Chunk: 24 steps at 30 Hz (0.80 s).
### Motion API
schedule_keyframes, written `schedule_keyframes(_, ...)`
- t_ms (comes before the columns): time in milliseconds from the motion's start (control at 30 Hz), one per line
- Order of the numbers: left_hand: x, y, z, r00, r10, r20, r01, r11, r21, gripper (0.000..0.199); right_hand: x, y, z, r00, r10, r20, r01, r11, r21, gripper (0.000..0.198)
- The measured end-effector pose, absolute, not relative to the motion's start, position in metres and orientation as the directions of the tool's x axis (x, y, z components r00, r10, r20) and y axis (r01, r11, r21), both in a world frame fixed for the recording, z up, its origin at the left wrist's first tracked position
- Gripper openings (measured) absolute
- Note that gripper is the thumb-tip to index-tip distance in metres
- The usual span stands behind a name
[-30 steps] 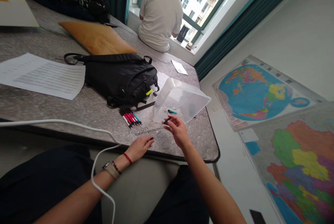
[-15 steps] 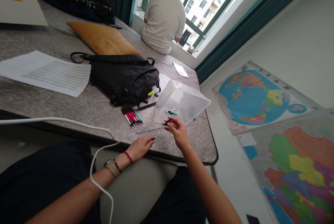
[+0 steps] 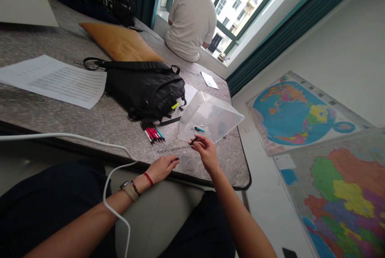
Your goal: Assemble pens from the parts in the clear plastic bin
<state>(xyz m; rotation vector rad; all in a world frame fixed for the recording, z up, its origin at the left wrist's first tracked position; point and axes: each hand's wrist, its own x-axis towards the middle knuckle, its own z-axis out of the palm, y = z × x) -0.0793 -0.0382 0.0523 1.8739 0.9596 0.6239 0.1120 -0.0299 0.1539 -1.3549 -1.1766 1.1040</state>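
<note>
We judge our work with these small writing tools to be well under way: a row of pens (image 3: 152, 132) lies side by side on the mattress (image 3: 120, 125), left of the clear plastic bin (image 3: 204, 101), and looks dealt with. Still loose, and so apparently left over, are a teal piece (image 3: 199, 129) and some thin white pieces (image 3: 191, 126), which show within the bin's outline; whether they lie inside it or behind its wall we cannot tell. Our right hand (image 3: 207, 154), just in front of the bin's near edge, pinches a slim dark piece (image 3: 193, 141) between thumb and fingers. Our left hand (image 3: 162, 166), nearer to us and left of the bin, rests low by the mattress edge, its fingertips drawn together on what seems a small dark bit (image 3: 177, 158), too small to identify. Counting up, we have one bin, two hands, one slim dark piece in the right, one dark bit in the left and one teal piece; the row holds several pens in red, white, black and teal, packed too tightly for a sure count, and the white pieces overlap too much to number. Around the bin we find one black backpack (image 3: 144, 87) to its left, one brown envelope (image 3: 122, 41) farther off past that, one white card (image 3: 209, 80) beyond the bin, and one person (image 3: 192, 21) seated farther back by the window.
</note>
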Motion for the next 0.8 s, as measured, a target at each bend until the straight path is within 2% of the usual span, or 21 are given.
schedule_keyframes(200, -0.08, -0.039, 0.051, 0.555, 0.831, 0.038, 0.358, -0.28, 0.891, 0.033, 0.108, -0.034, 0.138, 0.081, 0.995, -0.062, 0.131, -0.072, -0.989, 0.035)
schedule_keyframes(500, -0.08, -0.04, 0.051, 0.553, 0.833, 0.012, 0.389, -0.27, 0.881, 0.033, 0.096, -0.047, 0.124, 0.085, 0.991, -0.105, 0.032, -0.108, -0.994, 0.028)
schedule_keyframes(667, -0.081, -0.041, 0.049, 0.56, 0.828, 0.02, 0.409, -0.297, 0.863, 0.035, 0.095, -0.046, 0.121, 0.114, 0.984, -0.134, 0.053, -0.141, -0.989, 0.04)
schedule_keyframes(800, -0.081, -0.043, 0.048, 0.551, 0.835, 0.02, 0.424, -0.3, 0.855, 0.034, 0.094, -0.046, 0.115, 0.102, 0.983, -0.15, 0.091, -0.16, -0.983, 0.03)
